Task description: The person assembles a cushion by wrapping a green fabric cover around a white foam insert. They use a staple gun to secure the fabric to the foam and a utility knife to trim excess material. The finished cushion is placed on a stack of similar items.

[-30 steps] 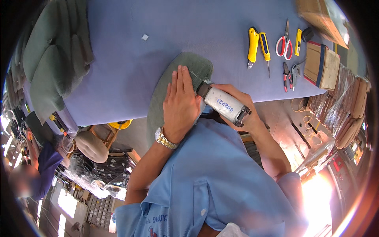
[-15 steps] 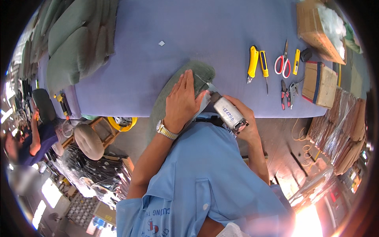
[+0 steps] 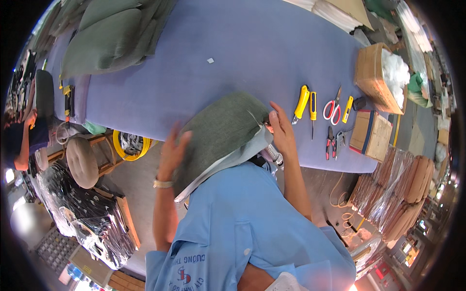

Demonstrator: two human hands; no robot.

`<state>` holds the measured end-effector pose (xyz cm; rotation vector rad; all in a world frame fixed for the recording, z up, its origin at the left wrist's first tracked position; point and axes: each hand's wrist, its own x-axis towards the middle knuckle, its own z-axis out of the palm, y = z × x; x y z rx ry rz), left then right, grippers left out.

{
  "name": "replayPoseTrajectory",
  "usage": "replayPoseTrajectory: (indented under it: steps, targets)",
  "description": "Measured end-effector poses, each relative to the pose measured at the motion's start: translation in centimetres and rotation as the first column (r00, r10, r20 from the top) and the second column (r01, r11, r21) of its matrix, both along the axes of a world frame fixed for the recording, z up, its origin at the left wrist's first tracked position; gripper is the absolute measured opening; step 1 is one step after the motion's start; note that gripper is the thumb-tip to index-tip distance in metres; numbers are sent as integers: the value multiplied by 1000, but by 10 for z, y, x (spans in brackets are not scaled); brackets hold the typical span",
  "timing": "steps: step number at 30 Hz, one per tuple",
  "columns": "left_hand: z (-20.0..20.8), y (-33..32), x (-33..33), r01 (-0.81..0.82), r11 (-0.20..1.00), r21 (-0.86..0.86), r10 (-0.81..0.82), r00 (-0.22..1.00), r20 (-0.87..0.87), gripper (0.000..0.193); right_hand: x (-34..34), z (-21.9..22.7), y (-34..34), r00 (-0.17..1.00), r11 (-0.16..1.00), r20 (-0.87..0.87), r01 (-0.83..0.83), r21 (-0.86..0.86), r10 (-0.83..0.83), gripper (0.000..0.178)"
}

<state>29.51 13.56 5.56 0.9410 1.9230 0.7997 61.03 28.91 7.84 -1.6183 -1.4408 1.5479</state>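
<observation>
A dark green fabric-covered panel (image 3: 218, 121), with a pale underside along its near edge, lies tilted at the table's front edge against my body. At its left side is my left hand (image 3: 173, 153), blurred, thumb and fingers apart, with nothing seen in it. My right hand (image 3: 284, 131) is closed at the panel's right corner, around a staple gun that is mostly hidden. The staple gun's silver end (image 3: 274, 156) shows below that hand. A loose thread or slit marks the fabric near this corner.
On the blue table (image 3: 233, 43), to the right, lie a yellow cutter (image 3: 302, 103), a screwdriver (image 3: 313, 109), scissors (image 3: 333, 107), pliers (image 3: 330, 143) and cardboard boxes (image 3: 371, 135). Green cushions (image 3: 107, 41) are piled at the far left. Another person (image 3: 29, 131) works farther left.
My left hand has lifted off the panel and moved left. The panel has turned, showing more of its green face. My right hand and the staple gun have turned more upright.
</observation>
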Motion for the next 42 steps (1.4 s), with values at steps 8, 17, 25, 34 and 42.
replayPoseTrajectory:
  steps: [8,17,25,34,42]
  targets:
    - [-19,-174,-15,-603,603,-522,791,364,492,63,-16,-38,22,983,991,-124,-135,18,136,55]
    - [-13,-19,44,-870,457,-185,618,161,770,58,1,-11,102,997,986,20,70,151,-74,52]
    - [-31,46,76,-906,392,-159,615,129,778,63,-25,14,13,965,964,-40,-262,-50,260,40]
    - [-45,44,86,-893,389,-226,638,85,765,64,-86,9,-35,932,820,-193,-361,-443,306,59]
    - [-27,41,78,-767,462,-445,540,-155,828,73,-90,8,-35,879,879,30,-477,32,476,47]
